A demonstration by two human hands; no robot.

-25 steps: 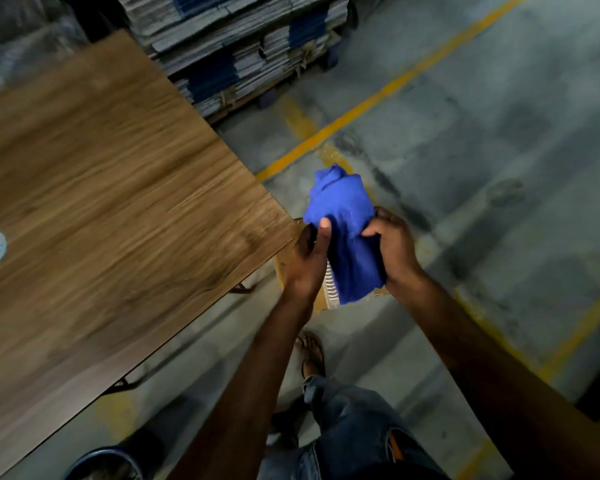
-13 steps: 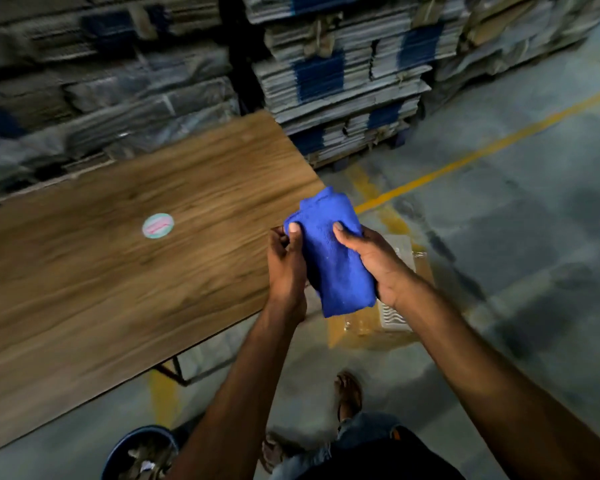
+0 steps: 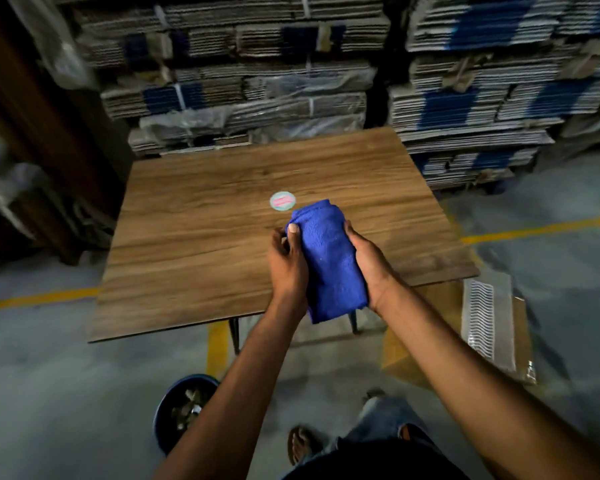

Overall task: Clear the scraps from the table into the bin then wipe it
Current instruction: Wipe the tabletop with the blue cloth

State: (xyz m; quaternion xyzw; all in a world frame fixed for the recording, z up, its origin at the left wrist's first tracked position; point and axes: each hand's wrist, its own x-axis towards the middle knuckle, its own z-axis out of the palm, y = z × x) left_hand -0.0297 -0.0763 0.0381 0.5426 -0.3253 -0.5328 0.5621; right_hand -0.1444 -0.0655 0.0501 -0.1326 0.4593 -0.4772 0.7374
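A folded blue cloth (image 3: 329, 258) is held between both my hands above the near right part of the wooden table (image 3: 201, 244). My left hand (image 3: 287, 265) grips its left edge, thumb on top. My right hand (image 3: 369, 263) grips its right side with the fingers hidden behind the cloth. A round sticker (image 3: 282, 201) lies on the tabletop just beyond the cloth. A dark blue bin (image 3: 184, 408) with scraps inside stands on the floor at the near left of my legs.
Stacks of flattened cardboard (image 3: 257, 81) rise behind and to the right of the table. A cardboard box (image 3: 489, 327) sits on the floor under the table's right corner. Yellow lines mark the concrete floor (image 3: 49, 393). My sandalled foot (image 3: 302, 445) is near the bin.
The view has swung left and up, from the floor and box to the whole table. Both hands have carried the cloth over the tabletop, keeping the same hold.
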